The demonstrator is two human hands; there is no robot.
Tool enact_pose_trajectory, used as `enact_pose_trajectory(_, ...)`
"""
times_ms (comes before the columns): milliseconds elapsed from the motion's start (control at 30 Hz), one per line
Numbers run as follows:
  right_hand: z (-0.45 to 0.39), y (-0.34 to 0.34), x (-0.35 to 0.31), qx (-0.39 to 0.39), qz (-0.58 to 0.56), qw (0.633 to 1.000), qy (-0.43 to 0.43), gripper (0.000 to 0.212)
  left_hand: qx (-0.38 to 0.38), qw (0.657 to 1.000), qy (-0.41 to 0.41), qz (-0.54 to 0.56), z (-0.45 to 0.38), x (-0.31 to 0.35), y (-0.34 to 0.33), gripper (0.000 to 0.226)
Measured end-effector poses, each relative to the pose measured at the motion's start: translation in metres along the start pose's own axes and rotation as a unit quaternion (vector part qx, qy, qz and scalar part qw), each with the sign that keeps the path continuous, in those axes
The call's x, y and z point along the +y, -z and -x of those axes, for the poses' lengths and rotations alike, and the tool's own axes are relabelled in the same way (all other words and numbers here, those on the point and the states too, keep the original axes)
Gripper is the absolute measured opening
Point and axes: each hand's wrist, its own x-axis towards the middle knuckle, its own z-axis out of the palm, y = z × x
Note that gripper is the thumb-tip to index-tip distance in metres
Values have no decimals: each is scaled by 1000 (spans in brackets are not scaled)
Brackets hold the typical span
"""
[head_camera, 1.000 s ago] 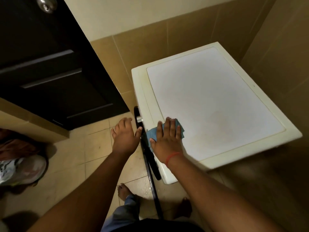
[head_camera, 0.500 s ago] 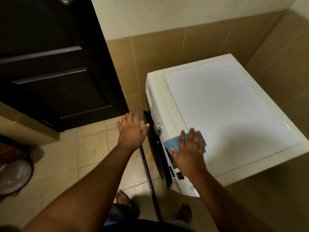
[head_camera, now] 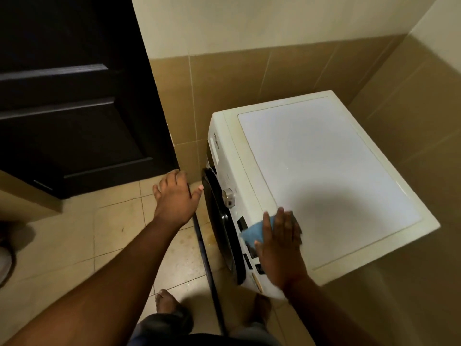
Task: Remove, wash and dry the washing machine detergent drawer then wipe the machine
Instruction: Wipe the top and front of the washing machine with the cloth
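Tiled corner, beige floor (head_camera: 74, 233), dark panelled door (head_camera: 74, 108) at left. White washing machine (head_camera: 324, 171) against the walls; black round door (head_camera: 222, 228) and silver dial (head_camera: 228, 196) on its front. Right hand (head_camera: 279, 245), fingers straight, presses blue cloth (head_camera: 252, 232) flat on the top's front edge. Left hand (head_camera: 175, 196), fingers relaxed, holds nothing, hovers just beside the round door.

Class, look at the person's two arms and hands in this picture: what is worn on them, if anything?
Both forearms are bare, with no sleeves in view. The left hand and right hand wear no gloves. No watch or ring can be made out; the right wrist is too dark and blurred to tell whether a band is there.
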Motion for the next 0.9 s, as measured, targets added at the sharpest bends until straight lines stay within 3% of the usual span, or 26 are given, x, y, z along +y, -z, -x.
enact_pose_trajectory(67,8,-1,12,-18,-4,1000,6,70,18,999,32,12,2,8,-2,65)
enact_pose_trajectory(267,-76,12,21,-52,-36,997,51,71,13,999,52,-6,28,78,-28,64)
enact_pose_trajectory(500,-9,-7,95,-14,-63,979,191,63,-3,998,18,-61,45,149,-59,64)
enact_pose_trajectory(700,-60,-3,121,-17,-39,989,144,68,-8,995,17,-102,54,170,-64,64)
enact_pose_trajectory(833,-13,-7,150,-2,-65,975,214,63,-2,994,34,-101,46,180,-60,65)
enact_pose_trajectory(900,-29,-4,164,4,-55,974,221,65,-3,994,41,-101,43,186,-63,66)
